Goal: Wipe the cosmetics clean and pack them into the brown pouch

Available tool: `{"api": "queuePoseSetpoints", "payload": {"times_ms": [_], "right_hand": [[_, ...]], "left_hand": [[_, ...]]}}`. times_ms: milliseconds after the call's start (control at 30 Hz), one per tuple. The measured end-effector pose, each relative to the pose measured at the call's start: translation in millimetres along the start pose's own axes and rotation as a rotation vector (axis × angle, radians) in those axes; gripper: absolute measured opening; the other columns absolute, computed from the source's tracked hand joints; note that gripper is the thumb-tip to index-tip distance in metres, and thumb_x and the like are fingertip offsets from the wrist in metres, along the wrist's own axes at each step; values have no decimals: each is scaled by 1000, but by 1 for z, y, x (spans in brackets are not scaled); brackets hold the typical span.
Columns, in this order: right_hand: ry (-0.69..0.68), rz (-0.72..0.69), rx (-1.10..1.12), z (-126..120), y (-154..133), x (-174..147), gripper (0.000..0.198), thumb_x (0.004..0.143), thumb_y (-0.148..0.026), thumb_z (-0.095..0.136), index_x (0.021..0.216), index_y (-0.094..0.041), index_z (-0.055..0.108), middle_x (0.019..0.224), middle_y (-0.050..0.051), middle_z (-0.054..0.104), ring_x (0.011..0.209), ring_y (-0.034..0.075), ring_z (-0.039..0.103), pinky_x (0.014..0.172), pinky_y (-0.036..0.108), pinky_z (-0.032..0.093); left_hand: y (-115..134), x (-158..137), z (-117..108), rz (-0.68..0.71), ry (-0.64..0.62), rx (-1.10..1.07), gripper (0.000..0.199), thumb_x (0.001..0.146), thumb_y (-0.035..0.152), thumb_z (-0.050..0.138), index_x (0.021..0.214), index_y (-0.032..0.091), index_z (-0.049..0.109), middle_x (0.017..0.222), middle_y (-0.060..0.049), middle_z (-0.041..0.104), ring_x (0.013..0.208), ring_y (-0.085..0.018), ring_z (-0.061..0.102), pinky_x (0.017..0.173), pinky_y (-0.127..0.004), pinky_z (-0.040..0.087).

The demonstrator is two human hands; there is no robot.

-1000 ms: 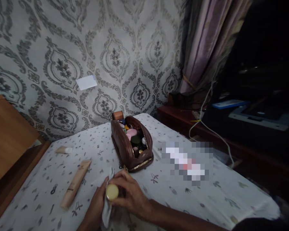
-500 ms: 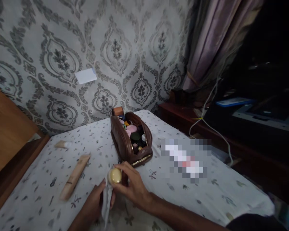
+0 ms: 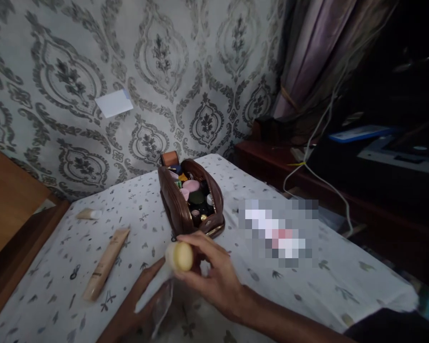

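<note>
My right hand (image 3: 218, 274) pinches a small round jar (image 3: 183, 256) between thumb and fingers. The jar has a yellowish lid and a pale body, and its lid faces toward me. My left hand (image 3: 142, 282) is closed around a thin white sheet (image 3: 153, 288), wipe-like, with a see-through hanging edge. The sheet's upper end lies close against the jar; I cannot tell whether they touch. Just beyond both hands, an unzipped brown toiletry bag (image 3: 175, 202) stands on the patterned white cloth (image 3: 243, 290), filled with cosmetics.
Left on the cloth lie a beige tube (image 3: 106, 264) and a smaller tube (image 3: 88, 214) with a white cap. A pixelated item (image 3: 273, 231) lies right of the bag. White cables (image 3: 321, 178) hang at the right edge, and a wooden panel (image 3: 14, 195) borders the left.
My right hand has moved slightly right with the jar, turning its lid more sideways. The white sheet in my left hand has swung from hanging upright to slanting. The view has shifted slightly.
</note>
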State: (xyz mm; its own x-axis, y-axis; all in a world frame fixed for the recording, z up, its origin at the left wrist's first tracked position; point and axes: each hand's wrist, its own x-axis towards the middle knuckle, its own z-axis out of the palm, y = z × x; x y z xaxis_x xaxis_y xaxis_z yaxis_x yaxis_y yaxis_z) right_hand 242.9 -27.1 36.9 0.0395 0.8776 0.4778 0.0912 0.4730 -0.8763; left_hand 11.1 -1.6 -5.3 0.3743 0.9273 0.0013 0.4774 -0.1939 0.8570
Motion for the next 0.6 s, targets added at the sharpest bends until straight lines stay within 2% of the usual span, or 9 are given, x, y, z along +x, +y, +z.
{"api": "queuePoseSetpoints", "payload": {"times_ms": [67,133,200,267,367,433,500,600], "right_hand": [[46,-26,-18,-26,-8,4,38,79,-30,75,116,-27,65,98,5,66,72,15,60,59,27,51],[98,-56,-75,-54,-10,9,40,80,-30,75,119,-29,64,101,5,67,74,17,62,63,29,53],[136,-62,-157,-78,-9,18,42,80,-31,75,120,-30,63,98,5,68,73,17,62,65,30,54],[124,-36,-239,-96,-9,31,40,80,-32,75,118,-29,63,95,4,69,71,16,61,64,30,53],[-10,14,-311,-112,-10,59,31,83,-27,71,113,-24,63,92,2,68,74,15,62,65,28,52],[-119,-23,-344,-116,-10,80,28,84,-22,69,112,-22,64,95,2,67,77,14,62,67,26,51],[-224,-105,-399,-116,-9,99,25,85,-20,68,110,-21,65,101,3,66,82,14,62,71,26,51],[-386,-178,-511,-110,-5,121,22,85,-19,67,107,-21,65,106,4,64,90,16,63,77,28,50]], "left_hand": [[7,6,-13,165,-89,101,55,81,44,65,135,35,58,129,-5,67,112,-32,64,97,-43,51],[16,15,-23,265,-164,162,62,80,41,67,140,36,52,134,-7,64,115,-33,62,96,-43,52],[26,28,-26,301,-155,196,62,79,44,68,139,34,55,134,-8,63,117,-34,61,97,-43,52],[34,41,-21,273,-86,199,57,80,49,66,133,32,60,130,-10,65,117,-34,61,96,-41,53],[45,61,-3,211,-8,161,45,82,51,64,120,27,68,113,-10,72,106,-30,66,85,-33,56],[52,71,10,136,-22,135,33,86,48,62,105,23,72,99,-8,75,93,-26,69,77,-28,56],[57,76,21,62,-39,81,30,88,47,59,93,21,73,92,-6,75,84,-23,69,74,-27,55],[59,77,29,-8,8,-18,32,86,50,61,90,21,74,93,-6,75,84,-24,69,76,-29,56]]}}
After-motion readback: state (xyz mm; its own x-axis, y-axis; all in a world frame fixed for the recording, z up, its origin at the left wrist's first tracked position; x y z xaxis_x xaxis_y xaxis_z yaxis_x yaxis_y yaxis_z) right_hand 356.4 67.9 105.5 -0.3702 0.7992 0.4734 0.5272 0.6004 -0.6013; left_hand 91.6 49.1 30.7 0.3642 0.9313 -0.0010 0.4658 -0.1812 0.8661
